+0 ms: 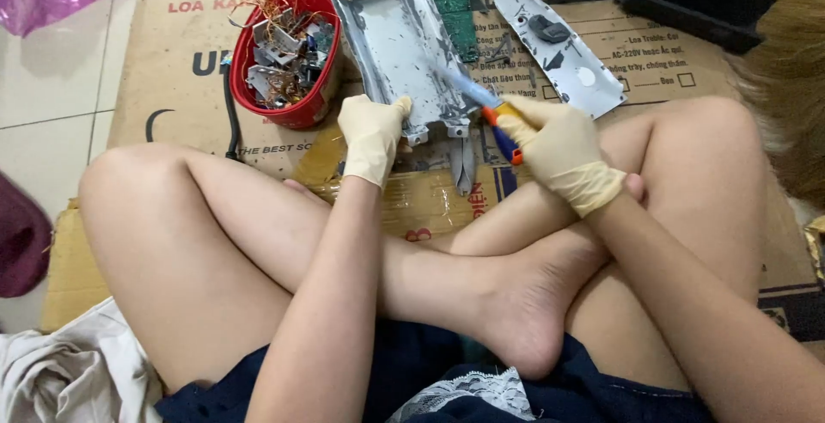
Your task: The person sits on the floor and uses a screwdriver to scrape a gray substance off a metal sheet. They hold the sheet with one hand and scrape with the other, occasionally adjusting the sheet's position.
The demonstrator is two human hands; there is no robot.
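- Screwdriver (498, 122) w/ orange-blue handle: gripped in right hand (559, 152), fingers wrapped tight; blurred shaft angles up-left onto grey metal chassis tray (400, 45).
- Left hand (371, 135): gloved, fingers curled, pinning near edge of tray; not fully closed, holds nothing else.
- Step, by my read: working a fastener or part loose inside tray. Next move prob. needs tip kept seated and tray held steady.
- Red bowl (296, 113), just left of left hand: full of copper wire, small metal bits, scrap parts.
- Tray itself looks mostly bare inside.
- Green circuit board (455, 2) and second grey panel (563, 49) lie beyond right hand, on cardboard (172, 70).
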